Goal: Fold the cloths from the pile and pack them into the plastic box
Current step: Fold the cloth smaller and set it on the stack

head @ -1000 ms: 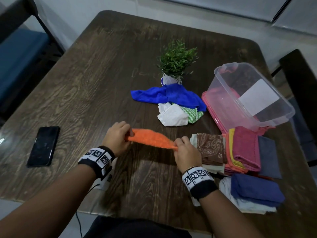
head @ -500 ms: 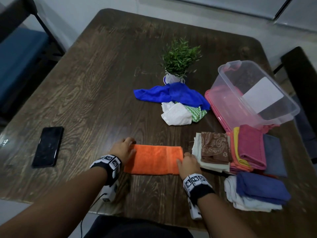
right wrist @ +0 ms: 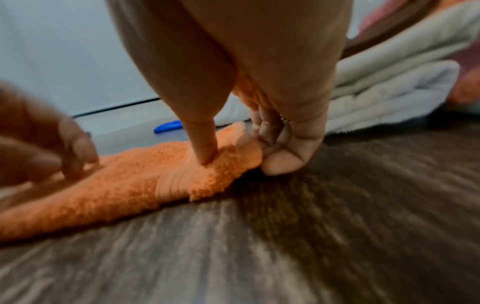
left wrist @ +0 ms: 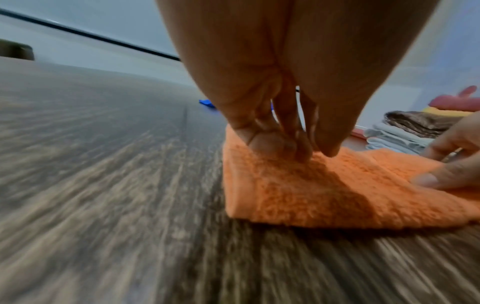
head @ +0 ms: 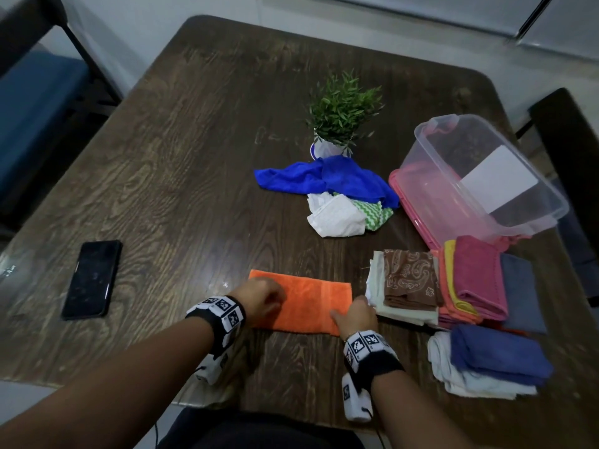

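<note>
An orange cloth (head: 308, 303), folded into a long strip, lies flat near the table's front edge. My left hand (head: 264, 299) is over its left part, with bent fingertips (left wrist: 298, 152) resting on the top of the orange cloth (left wrist: 298, 195) and none of it lifted. My right hand (head: 353, 315) pinches the near right corner: the thumb (right wrist: 205, 152) presses on top and the fingers curl under the edge of the orange cloth (right wrist: 116, 185). The pile, a blue cloth (head: 327, 179), a white one (head: 334, 218) and a green zigzag one (head: 372, 212), lies further back. The clear plastic box (head: 437, 189) leans on its pink lid (head: 411, 202).
Folded cloths lie to the right: a brown paisley one (head: 408, 280), a pink one (head: 479, 277), a grey one (head: 522, 293), a dark blue one (head: 496, 354). A potted plant (head: 340, 115) stands behind the pile. A black phone (head: 92, 278) lies at the left. Chairs flank the table.
The orange cloth was held stretched in the air, then came down flat on the table. My left hand has since shifted right, from the cloth's left end onto its top.
</note>
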`<action>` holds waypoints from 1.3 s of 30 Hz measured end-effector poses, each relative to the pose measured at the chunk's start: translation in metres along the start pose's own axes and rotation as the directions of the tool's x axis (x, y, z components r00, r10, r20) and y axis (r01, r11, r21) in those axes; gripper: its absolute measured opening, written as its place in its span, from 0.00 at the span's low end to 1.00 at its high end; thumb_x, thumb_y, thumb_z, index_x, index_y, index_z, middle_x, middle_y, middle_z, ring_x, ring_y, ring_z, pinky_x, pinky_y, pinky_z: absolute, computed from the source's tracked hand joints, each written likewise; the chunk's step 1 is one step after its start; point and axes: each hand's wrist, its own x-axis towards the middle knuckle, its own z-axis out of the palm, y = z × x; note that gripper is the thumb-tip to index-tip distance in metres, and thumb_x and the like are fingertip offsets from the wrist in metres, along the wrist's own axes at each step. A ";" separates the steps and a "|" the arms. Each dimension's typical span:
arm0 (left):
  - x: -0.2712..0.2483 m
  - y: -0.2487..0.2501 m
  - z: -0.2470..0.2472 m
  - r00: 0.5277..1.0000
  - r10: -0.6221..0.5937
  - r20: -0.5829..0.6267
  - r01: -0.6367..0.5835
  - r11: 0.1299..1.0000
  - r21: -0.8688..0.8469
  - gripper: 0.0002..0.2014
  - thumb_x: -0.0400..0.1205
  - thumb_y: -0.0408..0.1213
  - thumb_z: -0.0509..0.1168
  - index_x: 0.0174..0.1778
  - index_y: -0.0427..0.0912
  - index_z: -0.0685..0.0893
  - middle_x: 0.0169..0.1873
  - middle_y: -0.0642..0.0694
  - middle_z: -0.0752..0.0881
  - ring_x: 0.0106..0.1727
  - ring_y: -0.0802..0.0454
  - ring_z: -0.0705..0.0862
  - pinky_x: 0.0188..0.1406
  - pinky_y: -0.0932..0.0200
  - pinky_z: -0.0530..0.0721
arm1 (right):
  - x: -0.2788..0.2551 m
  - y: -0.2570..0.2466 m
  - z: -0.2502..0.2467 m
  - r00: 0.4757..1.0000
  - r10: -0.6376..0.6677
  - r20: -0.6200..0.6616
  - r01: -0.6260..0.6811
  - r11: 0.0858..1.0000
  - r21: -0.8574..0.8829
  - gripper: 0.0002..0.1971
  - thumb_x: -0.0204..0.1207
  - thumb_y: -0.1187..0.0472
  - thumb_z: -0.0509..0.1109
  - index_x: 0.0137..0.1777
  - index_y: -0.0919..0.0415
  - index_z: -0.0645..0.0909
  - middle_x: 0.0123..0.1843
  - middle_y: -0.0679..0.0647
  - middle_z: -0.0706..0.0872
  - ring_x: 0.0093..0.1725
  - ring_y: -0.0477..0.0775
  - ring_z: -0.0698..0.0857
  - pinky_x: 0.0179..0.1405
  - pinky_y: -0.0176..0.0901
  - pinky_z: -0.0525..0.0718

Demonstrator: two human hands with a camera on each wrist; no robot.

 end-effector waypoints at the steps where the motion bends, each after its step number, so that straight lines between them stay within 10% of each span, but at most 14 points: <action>1: 0.001 0.002 0.002 1.000 0.008 0.029 -0.008 1.000 0.016 0.12 0.79 0.36 0.69 0.58 0.45 0.88 0.58 0.48 0.87 0.60 0.51 0.83 0.63 0.64 0.74 | 0.000 -0.001 -0.001 0.999 0.020 0.029 -0.020 1.000 0.010 0.23 0.75 0.53 0.77 0.62 0.67 0.77 0.61 0.62 0.84 0.62 0.61 0.83 0.54 0.47 0.80; 14: 0.006 -0.003 0.000 0.980 -0.199 -0.029 0.178 0.928 -0.328 0.09 0.85 0.37 0.65 0.56 0.48 0.89 0.49 0.53 0.90 0.46 0.67 0.86 0.55 0.63 0.82 | -0.017 -0.004 -0.033 0.994 -0.099 -0.042 0.107 0.896 0.431 0.06 0.72 0.59 0.76 0.41 0.53 0.80 0.39 0.48 0.85 0.40 0.49 0.84 0.34 0.38 0.74; 20: 0.006 -0.002 -0.002 0.858 -0.492 0.149 0.367 0.383 -0.848 0.25 0.83 0.62 0.62 0.43 0.41 0.89 0.38 0.47 0.89 0.38 0.53 0.85 0.39 0.60 0.80 | -0.035 -0.062 -0.003 0.927 -0.359 0.105 0.264 0.827 0.496 0.07 0.78 0.53 0.74 0.49 0.55 0.84 0.38 0.50 0.89 0.30 0.50 0.88 0.28 0.39 0.84; 24: 0.009 -0.007 -0.004 0.867 -0.499 0.004 0.444 0.767 -0.462 0.13 0.80 0.52 0.69 0.41 0.45 0.85 0.39 0.45 0.90 0.42 0.48 0.87 0.43 0.54 0.83 | -0.028 -0.064 0.009 0.939 -0.336 0.073 0.300 0.905 0.303 0.12 0.79 0.49 0.68 0.45 0.57 0.86 0.42 0.58 0.91 0.40 0.60 0.90 0.43 0.51 0.90; 26: 0.013 -0.001 -0.004 0.851 -0.523 -0.049 0.466 0.794 -0.390 0.08 0.79 0.45 0.70 0.43 0.44 0.84 0.41 0.44 0.89 0.45 0.46 0.87 0.43 0.56 0.82 | -0.019 -0.051 0.006 0.972 -0.232 -0.017 0.232 0.956 0.182 0.12 0.80 0.52 0.68 0.52 0.59 0.85 0.51 0.60 0.90 0.53 0.62 0.88 0.55 0.47 0.85; 31: 0.014 0.007 -0.005 0.833 -0.543 -0.105 0.521 0.834 -0.183 0.08 0.74 0.44 0.71 0.44 0.44 0.84 0.43 0.41 0.89 0.49 0.41 0.87 0.43 0.54 0.81 | -0.017 -0.038 0.016 0.977 -0.168 0.129 0.161 0.985 0.069 0.24 0.75 0.44 0.74 0.60 0.63 0.80 0.57 0.60 0.87 0.57 0.61 0.86 0.47 0.40 0.77; 35: 0.014 0.003 -0.002 0.855 -0.508 -0.103 0.494 0.859 -0.134 0.33 0.70 0.46 0.73 0.71 0.47 0.73 0.64 0.43 0.78 0.64 0.39 0.80 0.63 0.48 0.80 | -0.021 -0.039 0.019 0.952 -0.227 0.207 0.194 0.966 0.169 0.20 0.70 0.54 0.78 0.60 0.60 0.81 0.55 0.56 0.87 0.54 0.56 0.86 0.48 0.41 0.80; 39: 0.022 0.009 -0.014 0.973 -0.229 0.011 0.229 0.969 -0.094 0.50 0.62 0.46 0.73 0.81 0.62 0.59 0.76 0.55 0.70 0.73 0.46 0.68 0.72 0.44 0.74 | -0.024 -0.030 -0.008 0.899 -0.400 0.177 0.351 0.901 0.255 0.13 0.64 0.60 0.75 0.49 0.51 0.81 0.43 0.48 0.87 0.43 0.52 0.84 0.43 0.40 0.78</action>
